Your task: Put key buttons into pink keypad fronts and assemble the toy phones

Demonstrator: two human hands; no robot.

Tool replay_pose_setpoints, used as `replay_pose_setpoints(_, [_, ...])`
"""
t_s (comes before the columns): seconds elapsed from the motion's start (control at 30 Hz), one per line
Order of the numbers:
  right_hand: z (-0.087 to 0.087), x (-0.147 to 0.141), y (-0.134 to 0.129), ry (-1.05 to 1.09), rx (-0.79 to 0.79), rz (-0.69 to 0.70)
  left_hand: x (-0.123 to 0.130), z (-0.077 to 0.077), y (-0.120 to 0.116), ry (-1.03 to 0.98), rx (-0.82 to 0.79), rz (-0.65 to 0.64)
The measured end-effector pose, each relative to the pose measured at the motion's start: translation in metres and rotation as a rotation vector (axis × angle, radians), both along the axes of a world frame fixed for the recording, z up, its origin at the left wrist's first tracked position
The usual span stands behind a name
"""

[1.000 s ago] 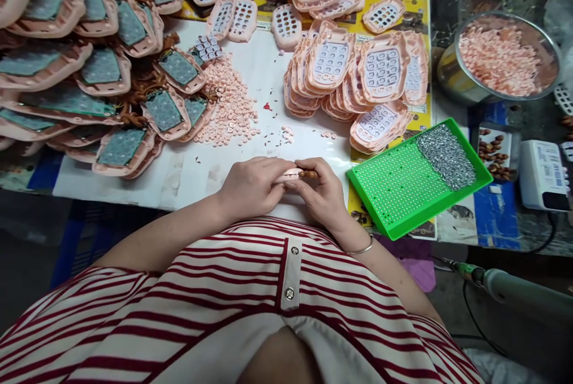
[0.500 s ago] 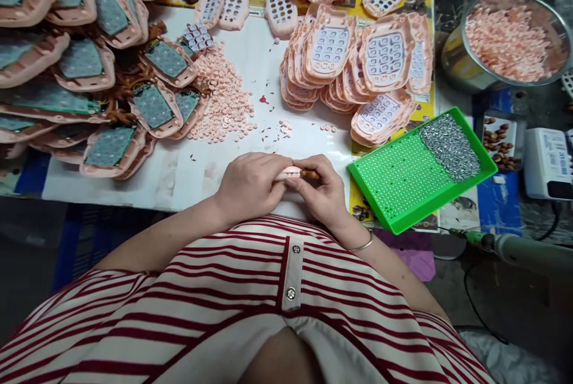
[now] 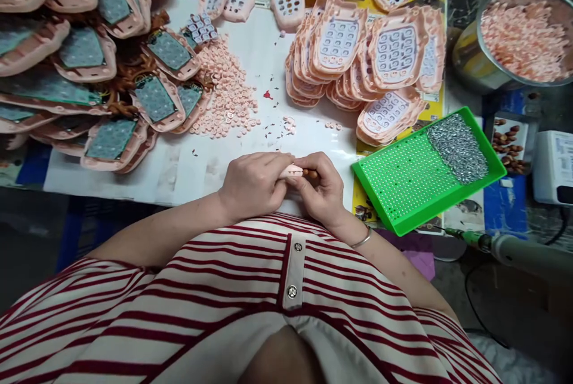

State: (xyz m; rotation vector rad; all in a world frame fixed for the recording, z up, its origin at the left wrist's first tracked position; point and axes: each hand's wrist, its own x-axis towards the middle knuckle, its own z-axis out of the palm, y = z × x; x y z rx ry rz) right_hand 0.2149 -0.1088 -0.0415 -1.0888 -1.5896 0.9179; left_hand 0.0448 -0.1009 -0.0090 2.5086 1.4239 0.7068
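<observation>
Both hands meet at the front edge of the table around a pink plastic shell (image 3: 292,171) with a brown piece (image 3: 310,174) at its right end. My left hand (image 3: 253,184) is wrapped over the shell, hiding most of it. The fingers and thumb of my right hand (image 3: 323,186) close round the end with the brown piece. A thin seam shows along the shell's edge. Beyond my hands, small pink rings (image 3: 228,94) lie heaped on white paper. Pink shells with white keypads (image 3: 339,40) are stacked further back.
At left, pink shells with green circuit boards (image 3: 111,139) are piled up. A green perforated tray (image 3: 403,187) with metal screws (image 3: 459,148) stands at right. Behind it are a metal bowl (image 3: 465,52) of pink parts and a box of brown pieces (image 3: 508,145). An electric screwdriver (image 3: 514,249) lies lower right.
My hands stay together on the pink shell, which looks slightly turned, with more of its seam showing. The view has shifted a little, so the things on the table sit slightly higher and further right.
</observation>
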Motion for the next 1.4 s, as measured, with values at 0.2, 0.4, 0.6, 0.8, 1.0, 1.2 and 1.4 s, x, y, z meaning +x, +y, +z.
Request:
replay_pose_setpoints(0.2, [0.018,0.011,0.013,0.039,0.107,0.016,-0.008,0.007,0.003,-0.246,-0.153,0.03])
replay_pose_setpoints(0.4, [0.042,0.012,0.015,0.0,0.108,0.088,-0.008,0.013,0.005,-0.67,-0.415,0.089])
replay_pose_setpoints(0.6, [0.047,0.011,0.025,0.219,-0.007,0.222,-0.008,0.022,0.007,-1.174,-1.196,-0.225])
replay_pose_setpoints(0.8, [0.043,0.003,0.027,0.036,0.124,0.041,0.003,0.021,0.011,-1.557,-1.344,0.085])
replay_pose_setpoints(1.0, [0.034,-0.013,0.001,-0.198,0.056,0.221,0.014,0.02,0.022,-1.8,-0.889,0.289])
replay_pose_setpoints(1.2, [0.024,-0.011,-0.002,0.297,-0.343,0.327,-0.002,0.016,0.018,-1.79,-1.013,0.099])
replay_pose_setpoints(1.4, [0.024,-0.005,-0.002,0.072,-0.294,0.152,-0.01,0.014,0.014,-1.569,-0.975,-0.112])
